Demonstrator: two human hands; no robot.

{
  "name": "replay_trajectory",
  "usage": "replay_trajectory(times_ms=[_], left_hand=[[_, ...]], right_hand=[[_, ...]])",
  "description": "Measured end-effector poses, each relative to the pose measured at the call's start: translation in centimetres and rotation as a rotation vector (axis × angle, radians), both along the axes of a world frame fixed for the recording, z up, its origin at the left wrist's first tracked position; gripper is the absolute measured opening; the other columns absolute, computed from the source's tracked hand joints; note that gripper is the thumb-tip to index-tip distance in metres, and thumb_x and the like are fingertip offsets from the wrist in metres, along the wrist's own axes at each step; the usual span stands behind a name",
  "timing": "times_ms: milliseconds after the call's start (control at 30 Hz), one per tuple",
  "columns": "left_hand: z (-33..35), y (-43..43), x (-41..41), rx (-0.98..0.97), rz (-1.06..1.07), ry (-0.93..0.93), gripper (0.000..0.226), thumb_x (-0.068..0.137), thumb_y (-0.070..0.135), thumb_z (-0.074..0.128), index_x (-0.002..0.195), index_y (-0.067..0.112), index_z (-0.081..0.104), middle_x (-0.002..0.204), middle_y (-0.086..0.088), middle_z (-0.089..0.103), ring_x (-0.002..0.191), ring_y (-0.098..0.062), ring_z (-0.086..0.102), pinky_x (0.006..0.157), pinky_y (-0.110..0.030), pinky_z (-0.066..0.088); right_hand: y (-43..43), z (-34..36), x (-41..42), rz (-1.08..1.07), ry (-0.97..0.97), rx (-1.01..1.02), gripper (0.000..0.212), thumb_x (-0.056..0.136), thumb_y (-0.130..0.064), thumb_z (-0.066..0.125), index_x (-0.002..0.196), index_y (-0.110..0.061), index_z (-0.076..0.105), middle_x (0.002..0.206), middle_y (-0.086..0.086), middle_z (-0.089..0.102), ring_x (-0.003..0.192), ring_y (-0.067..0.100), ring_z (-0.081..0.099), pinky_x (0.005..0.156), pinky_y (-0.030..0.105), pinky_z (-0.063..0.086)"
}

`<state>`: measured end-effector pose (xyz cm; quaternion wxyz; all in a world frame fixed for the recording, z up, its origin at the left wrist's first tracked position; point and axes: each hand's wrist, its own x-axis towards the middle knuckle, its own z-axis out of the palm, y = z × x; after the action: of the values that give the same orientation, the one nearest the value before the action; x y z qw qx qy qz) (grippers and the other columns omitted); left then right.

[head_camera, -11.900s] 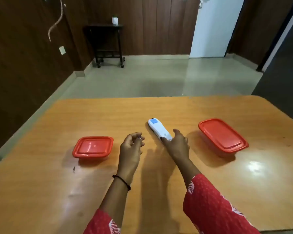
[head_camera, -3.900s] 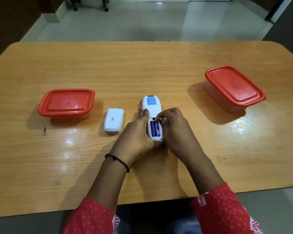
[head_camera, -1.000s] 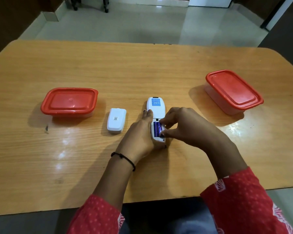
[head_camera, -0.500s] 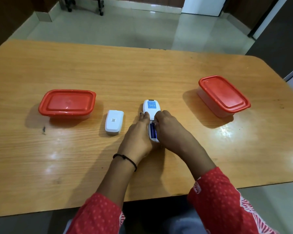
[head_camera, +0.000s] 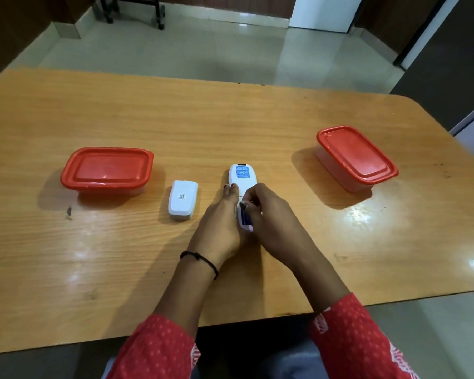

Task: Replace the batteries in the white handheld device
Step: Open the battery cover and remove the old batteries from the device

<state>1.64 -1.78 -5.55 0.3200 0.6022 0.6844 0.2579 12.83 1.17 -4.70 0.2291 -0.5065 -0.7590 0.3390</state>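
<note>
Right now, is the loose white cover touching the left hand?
Apart. The head view shows bare table between the cover and the left hand, which rests against the device.

Two red-lidded containers [head_camera: 106, 170] [head_camera: 356, 157], one white device [head_camera: 242, 176], one detached white cover [head_camera: 183, 199], two hands [head_camera: 219, 228] [head_camera: 274, 214].

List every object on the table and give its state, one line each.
white handheld device: face down on the table, battery bay open, blue battery showing.
battery cover: off, lying apart to the device's left.
left red-lidded container: lid on.
right red-lidded container: lid on.
left hand: steadying the device.
right hand: fingers at the battery bay.
</note>
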Motion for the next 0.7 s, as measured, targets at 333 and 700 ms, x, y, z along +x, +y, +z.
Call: replay_trajectory(times_ms=[333,700], left_hand=[[-0.1,0.0,-0.2,0.006,-0.007,0.015,0.099,0.07,0.035,0.078,0.148,0.02,0.02,0.159,-0.001,0.015,0.14,-0.013,0.029,0.098,-0.012,0.026],[-0.6,0.2,0.4,0.054,-0.019,0.048,0.085,0.077,0.035,0.071,0.147,0.022,0.026,0.157,0.001,0.021,0.136,-0.015,0.037,0.101,-0.02,0.032]], right_hand=[[0.5,-0.7,2.2,-0.186,0.33,-0.052,0.021,0.087,-0.004,0.06,0.088,-0.022,0.069,0.085,-0.013,0.069,0.083,-0.001,0.063,0.067,0.009,0.047],[1.0,-1.5,2.1,-0.401,0.678,0.009,0.017,0.08,-0.002,0.07,0.094,-0.012,0.072,0.083,0.006,0.073,0.074,0.011,0.067,0.062,0.021,0.051]])
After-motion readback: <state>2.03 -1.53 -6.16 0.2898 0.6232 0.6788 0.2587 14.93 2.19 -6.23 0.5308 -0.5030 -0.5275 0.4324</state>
